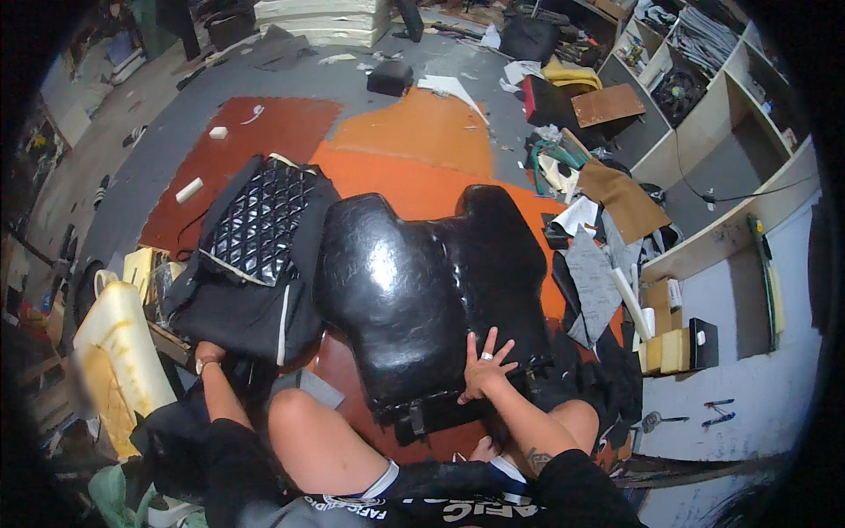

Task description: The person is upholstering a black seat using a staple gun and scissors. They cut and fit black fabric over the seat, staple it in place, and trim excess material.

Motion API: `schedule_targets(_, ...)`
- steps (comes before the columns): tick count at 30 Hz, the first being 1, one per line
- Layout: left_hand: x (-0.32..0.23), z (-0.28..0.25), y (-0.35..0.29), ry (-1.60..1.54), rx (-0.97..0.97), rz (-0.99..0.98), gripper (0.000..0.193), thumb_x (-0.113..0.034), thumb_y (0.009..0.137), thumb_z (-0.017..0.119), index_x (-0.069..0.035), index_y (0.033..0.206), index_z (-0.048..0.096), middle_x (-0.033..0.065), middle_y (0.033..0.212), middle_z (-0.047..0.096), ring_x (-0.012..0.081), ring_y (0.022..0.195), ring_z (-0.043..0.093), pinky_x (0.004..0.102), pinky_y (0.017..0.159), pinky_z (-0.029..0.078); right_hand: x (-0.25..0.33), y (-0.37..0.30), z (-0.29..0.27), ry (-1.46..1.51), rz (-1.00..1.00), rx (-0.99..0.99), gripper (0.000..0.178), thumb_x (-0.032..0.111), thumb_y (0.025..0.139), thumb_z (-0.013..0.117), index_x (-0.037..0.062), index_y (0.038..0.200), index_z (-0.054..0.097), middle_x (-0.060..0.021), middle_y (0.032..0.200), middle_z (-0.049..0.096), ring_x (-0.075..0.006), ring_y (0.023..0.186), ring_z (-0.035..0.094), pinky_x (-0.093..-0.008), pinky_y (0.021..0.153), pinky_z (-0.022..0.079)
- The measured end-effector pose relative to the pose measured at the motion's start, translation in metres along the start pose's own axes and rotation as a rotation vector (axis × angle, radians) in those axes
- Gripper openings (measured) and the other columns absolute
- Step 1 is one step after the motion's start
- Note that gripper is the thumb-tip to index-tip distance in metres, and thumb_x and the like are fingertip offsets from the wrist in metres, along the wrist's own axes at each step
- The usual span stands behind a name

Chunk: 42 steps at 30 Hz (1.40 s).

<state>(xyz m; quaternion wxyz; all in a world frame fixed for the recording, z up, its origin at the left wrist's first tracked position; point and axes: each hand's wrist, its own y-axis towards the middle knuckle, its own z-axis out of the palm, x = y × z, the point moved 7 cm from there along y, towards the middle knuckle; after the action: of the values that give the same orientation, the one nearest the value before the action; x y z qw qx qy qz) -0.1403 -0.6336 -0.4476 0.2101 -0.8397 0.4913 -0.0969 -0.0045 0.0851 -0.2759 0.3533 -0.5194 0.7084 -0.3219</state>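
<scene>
A large black shiny padded piece (pixel 396 290), shaped like a vehicle seat panel with two raised lobes at its far end, lies in front of me. My right hand (pixel 486 368) rests flat on its near right part, fingers spread, holding nothing; a ring shows on one finger. To the left lies a black seat cover (pixel 242 321) with a quilted diamond-stitched panel (pixel 261 224) and white-edged seams. My left hand (pixel 209 354), with a band at the wrist, is at the near left edge of that cover. Its fingers are mostly hidden, so its grip does not show.
Orange and brown mats (pixel 405 132) cover the grey floor. A yellowed foam block (pixel 128 352) stands at my left. Scraps and offcuts (pixel 594 273) pile up on the right, beside wooden shelving (pixel 731 132). White foam sheets (pixel 321 22) are stacked at the back.
</scene>
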Motion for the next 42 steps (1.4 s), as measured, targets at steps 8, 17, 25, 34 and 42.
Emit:
schedule_targets(8, 0.026, 0.016, 0.044, -0.015, 0.077, -0.149, 0.063, -0.038, 0.093, 0.065, -0.009, 0.149, 0.056, 0.0248, 0.149, 0.057, 0.0409, 0.137, 0.056, 0.0481, 0.114, 0.047, -0.001, -0.001, -0.001, 0.01, -0.017, 0.001, 0.158, 0.05, 0.068, 0.097, 0.0157, 0.165, -0.024, -0.0365, 0.159, -0.04, -0.0736, 0.142, -0.023, -0.0866, 0.11, 0.019)
schedule_targets(17, 0.04, -0.052, -0.059, -0.216, -0.36, -0.014, 0.071, -0.049, 0.096, 0.069, -0.002, 0.147, 0.055, 0.0276, 0.149, 0.055, 0.0425, 0.135, 0.057, 0.0468, 0.113, 0.045, -0.006, 0.0, 0.006, 0.059, 0.018, -0.029, 0.161, 0.047, 0.066, 0.099, 0.0219, 0.165, -0.025, -0.031, 0.161, -0.042, -0.0699, 0.144, -0.024, -0.0868, 0.11, 0.017)
schedule_targets(25, -0.082, -0.235, -0.352, -1.245, -0.257, 0.49, 0.055, -0.038, 0.107, 0.059, -0.005, 0.151, 0.054, 0.0093, 0.156, 0.05, 0.0192, 0.135, 0.053, 0.0331, 0.106, 0.047, -0.008, -0.035, -0.01, 0.341, -0.355, -0.118, 0.126, 0.057, 0.077, 0.088, 0.016, 0.168, 0.012, -0.0264, 0.172, 0.001, -0.056, 0.154, 0.01, -0.0717, 0.117, 0.029)
schedule_targets(34, -0.419, -0.117, -0.566, -0.669, 0.423, 1.332, 0.057, -0.033, 0.106, 0.064, -0.002, 0.153, 0.051, 0.0056, 0.139, 0.057, 0.0147, 0.126, 0.054, 0.0337, 0.107, 0.045, -0.013, -0.103, -0.024, 1.722, -1.453, 0.461, 0.113, 0.085, 0.078, 0.061, 0.0155, 0.163, 0.033, -0.0134, 0.163, 0.044, -0.0372, 0.143, 0.051, -0.0565, 0.114, 0.045)
schedule_targets(42, -0.516, -0.011, -0.493, -0.215, 0.221, 1.026, 0.083, -0.064, 0.101, 0.056, -0.004, 0.157, 0.045, 0.0232, 0.159, 0.045, 0.0383, 0.147, 0.043, 0.0493, 0.117, 0.038, -0.209, -0.022, -0.047, 2.491, -0.69, -0.53, 0.016, 0.016, 0.098, 0.067, 0.0066, 0.111, 0.065, -0.0115, 0.088, 0.071, -0.0263, 0.074, 0.071, -0.0423, 0.063, 0.059)
